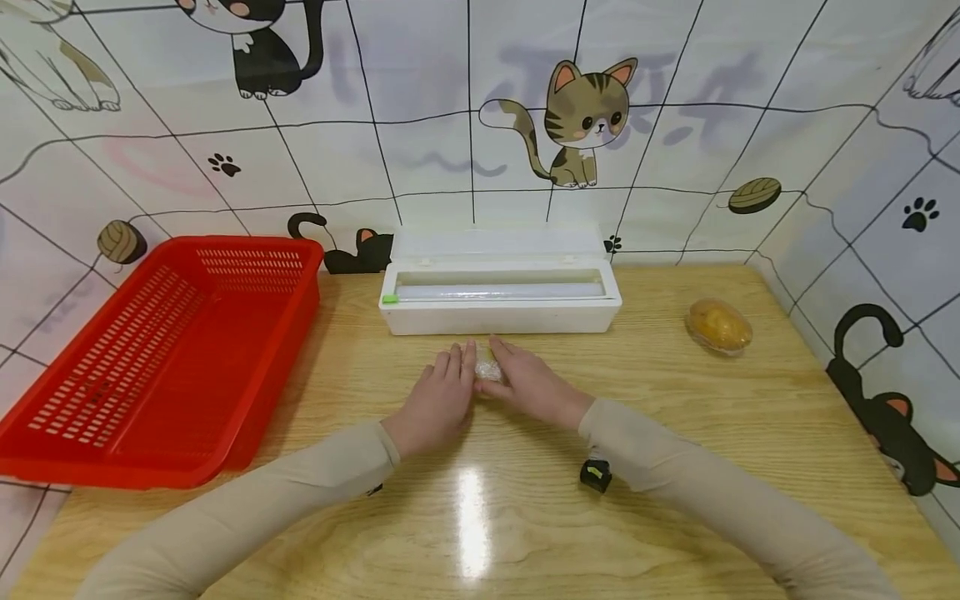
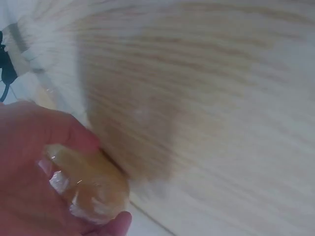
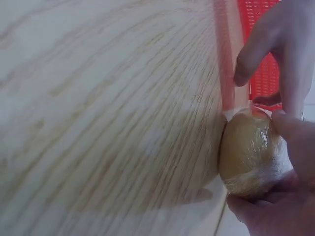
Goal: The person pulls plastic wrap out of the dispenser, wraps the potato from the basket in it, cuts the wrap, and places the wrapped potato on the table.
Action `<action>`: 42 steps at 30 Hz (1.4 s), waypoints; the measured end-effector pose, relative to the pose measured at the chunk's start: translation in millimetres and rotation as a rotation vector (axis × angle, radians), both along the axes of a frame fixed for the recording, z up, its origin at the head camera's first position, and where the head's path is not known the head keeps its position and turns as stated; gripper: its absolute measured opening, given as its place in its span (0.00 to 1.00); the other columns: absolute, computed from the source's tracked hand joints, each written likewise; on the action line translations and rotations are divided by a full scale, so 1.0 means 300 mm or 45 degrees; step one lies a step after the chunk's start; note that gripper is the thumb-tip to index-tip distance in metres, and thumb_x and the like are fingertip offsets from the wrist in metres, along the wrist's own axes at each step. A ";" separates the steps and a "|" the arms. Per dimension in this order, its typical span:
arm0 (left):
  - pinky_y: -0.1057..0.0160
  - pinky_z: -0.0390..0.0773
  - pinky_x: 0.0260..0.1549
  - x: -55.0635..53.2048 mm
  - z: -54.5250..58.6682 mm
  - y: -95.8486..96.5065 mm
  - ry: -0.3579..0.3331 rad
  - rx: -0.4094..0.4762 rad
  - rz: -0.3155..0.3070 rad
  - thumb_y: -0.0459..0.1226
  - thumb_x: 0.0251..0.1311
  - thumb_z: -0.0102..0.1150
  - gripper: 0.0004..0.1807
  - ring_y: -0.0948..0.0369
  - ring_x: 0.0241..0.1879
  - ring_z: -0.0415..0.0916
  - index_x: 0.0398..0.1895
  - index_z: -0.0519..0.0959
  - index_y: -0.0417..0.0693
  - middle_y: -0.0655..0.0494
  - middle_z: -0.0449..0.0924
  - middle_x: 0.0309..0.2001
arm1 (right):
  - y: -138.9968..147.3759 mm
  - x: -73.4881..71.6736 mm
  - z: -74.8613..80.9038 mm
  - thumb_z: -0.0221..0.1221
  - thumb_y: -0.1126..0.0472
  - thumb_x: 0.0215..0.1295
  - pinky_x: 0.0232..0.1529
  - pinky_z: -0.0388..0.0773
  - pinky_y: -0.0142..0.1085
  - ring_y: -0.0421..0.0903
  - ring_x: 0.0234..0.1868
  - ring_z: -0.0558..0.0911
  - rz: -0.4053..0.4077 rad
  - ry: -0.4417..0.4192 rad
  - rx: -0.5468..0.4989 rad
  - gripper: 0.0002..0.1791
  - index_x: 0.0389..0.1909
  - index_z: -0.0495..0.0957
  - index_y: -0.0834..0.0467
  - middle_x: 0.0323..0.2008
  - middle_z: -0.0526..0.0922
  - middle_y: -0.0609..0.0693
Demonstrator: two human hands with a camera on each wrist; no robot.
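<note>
Clear film covers a rounded yellowish-brown thing (image 3: 246, 152) lying on the table in front of the cling film box. From its right side my right hand (image 1: 538, 385) grips it, with thumb and fingers at opposite sides in the right wrist view. My left hand (image 1: 438, 396) holds its other side; in the left wrist view fingertips (image 2: 120, 223) lie close along the film. Between the hands only a shiny bit of wrapping shows from the head. Behind them, the white cling film box (image 1: 498, 318) stands with its lid up, showing the film roll (image 1: 501, 291) and a green slider (image 1: 390, 298).
A red plastic basket (image 1: 258, 392) stands on the left. To the right lies a yellow film-wrapped item (image 1: 718, 327). Cat-patterned walls close off the back and right side of the wooden table (image 1: 675, 450). A small black device (image 1: 596, 475) hangs at the right sleeve.
</note>
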State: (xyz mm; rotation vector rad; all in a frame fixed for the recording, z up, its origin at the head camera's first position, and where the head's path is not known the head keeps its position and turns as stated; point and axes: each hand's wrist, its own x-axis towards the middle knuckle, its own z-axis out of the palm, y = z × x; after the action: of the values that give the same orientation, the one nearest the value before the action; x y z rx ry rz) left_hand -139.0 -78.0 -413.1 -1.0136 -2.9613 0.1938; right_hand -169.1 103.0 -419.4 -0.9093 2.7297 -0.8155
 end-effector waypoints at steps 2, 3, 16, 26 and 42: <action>0.49 0.72 0.54 -0.007 0.013 0.000 -0.013 0.012 -0.011 0.46 0.66 0.56 0.43 0.40 0.61 0.61 0.69 0.50 0.22 0.26 0.59 0.65 | 0.001 -0.003 -0.007 0.62 0.46 0.63 0.65 0.58 0.48 0.63 0.67 0.63 0.021 -0.045 0.003 0.50 0.69 0.49 0.76 0.65 0.62 0.73; 0.49 0.70 0.55 -0.015 0.019 -0.003 -0.021 0.051 -0.026 0.46 0.65 0.58 0.43 0.40 0.61 0.62 0.68 0.53 0.21 0.26 0.59 0.65 | 0.000 -0.005 -0.011 0.63 0.46 0.62 0.66 0.57 0.48 0.63 0.67 0.62 0.038 -0.054 0.011 0.52 0.69 0.47 0.76 0.65 0.60 0.73; 0.61 0.77 0.37 -0.130 0.056 -0.044 -0.452 0.826 0.120 0.33 0.60 0.64 0.12 0.54 0.37 0.77 0.44 0.78 0.33 0.45 0.80 0.41 | 0.012 -0.019 -0.017 0.67 0.59 0.58 0.61 0.67 0.49 0.59 0.62 0.69 0.138 -0.021 0.068 0.46 0.69 0.51 0.72 0.65 0.63 0.67; 0.63 0.75 0.32 -0.155 0.030 -0.067 -0.507 0.989 0.142 0.35 0.56 0.69 0.15 0.56 0.33 0.75 0.41 0.78 0.35 0.47 0.81 0.40 | 0.006 -0.053 0.014 0.40 0.49 0.76 0.66 0.55 0.53 0.58 0.70 0.57 0.010 -0.553 -0.262 0.34 0.73 0.49 0.66 0.71 0.55 0.63; 0.63 0.78 0.35 -0.157 -0.008 -0.103 -0.691 1.157 0.171 0.31 0.50 0.72 0.20 0.56 0.35 0.77 0.43 0.74 0.35 0.45 0.78 0.44 | -0.040 -0.051 -0.010 0.39 0.61 0.77 0.63 0.62 0.51 0.60 0.63 0.68 0.020 -0.185 -0.200 0.23 0.66 0.63 0.70 0.60 0.70 0.65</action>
State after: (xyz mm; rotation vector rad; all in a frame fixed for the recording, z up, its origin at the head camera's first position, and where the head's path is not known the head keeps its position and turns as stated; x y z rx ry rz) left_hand -186.1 -109.0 -415.6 -0.7849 -2.9046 -1.4814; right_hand -184.4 91.0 -422.4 -0.8617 2.5603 -1.0614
